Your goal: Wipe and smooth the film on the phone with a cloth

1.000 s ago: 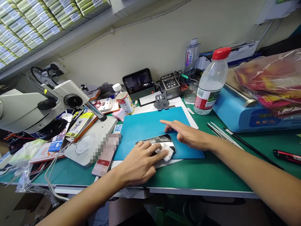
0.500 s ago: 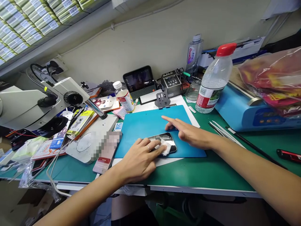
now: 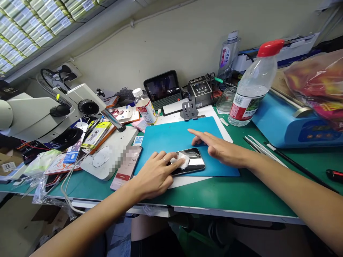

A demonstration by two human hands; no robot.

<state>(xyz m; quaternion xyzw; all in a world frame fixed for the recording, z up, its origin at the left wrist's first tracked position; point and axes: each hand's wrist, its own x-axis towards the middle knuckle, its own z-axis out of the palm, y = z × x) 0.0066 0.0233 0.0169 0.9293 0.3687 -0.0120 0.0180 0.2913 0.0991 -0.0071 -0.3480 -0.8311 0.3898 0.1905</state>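
A dark, glossy smartphone (image 3: 197, 163) lies flat on a blue mat (image 3: 177, 134). With its fingertips, my left hand (image 3: 155, 174) presses a crumpled white tissue (image 3: 183, 161) against the phone's surface and covers the phone's left end. A ring sits on one finger of that hand. My right hand (image 3: 219, 147) hovers over the mat just beyond the phone's right end, index finger stretched out, holding nothing. Left of the mat, a second phone (image 3: 125, 169) with a lit screen leans near a white microscope base (image 3: 100, 159).
A microscope (image 3: 50, 114) stands at the left. Behind the mat are a small drink bottle (image 3: 146, 109), a tablet-like screen (image 3: 162, 87) and a soldering station (image 3: 200, 91). A red-capped water bottle (image 3: 248, 92), tweezers (image 3: 264, 150) and a blue machine (image 3: 289, 125) are at right.
My left hand has slid the tissue leftward along the phone's surface. The right hand stays raised nearby, its fingers a little straighter. The whole view has shifted slightly.
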